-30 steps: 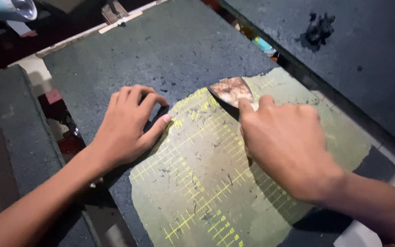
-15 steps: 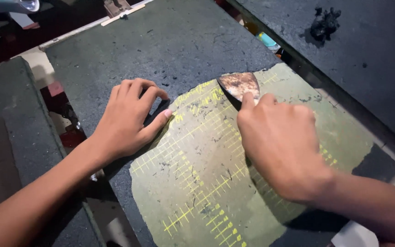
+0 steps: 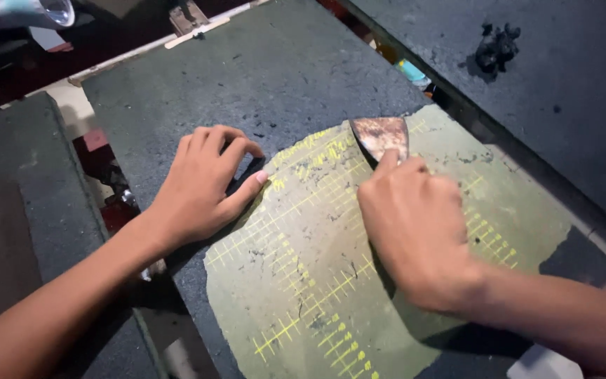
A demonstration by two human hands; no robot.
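A worn green cutting mat (image 3: 303,281) with yellow grid lines lies on a dark grey slab (image 3: 261,77). My right hand (image 3: 415,231) grips a scraper with a rusty flat blade (image 3: 381,135), index finger pressed on the blade, which rests near the mat's far edge. My left hand (image 3: 205,186) lies with curled fingers on the slab at the mat's left edge, thumb touching the mat.
A second dark slab (image 3: 562,84) lies to the right with a black clump (image 3: 496,48) on it. Another grey slab (image 3: 8,210) sits at the left across a gap with red debris. A shiny cylinder (image 3: 22,12) shows at top left.
My right hand has pushed the scraper blade forward toward the mat's far edge. My left hand has stayed at the mat's left edge.
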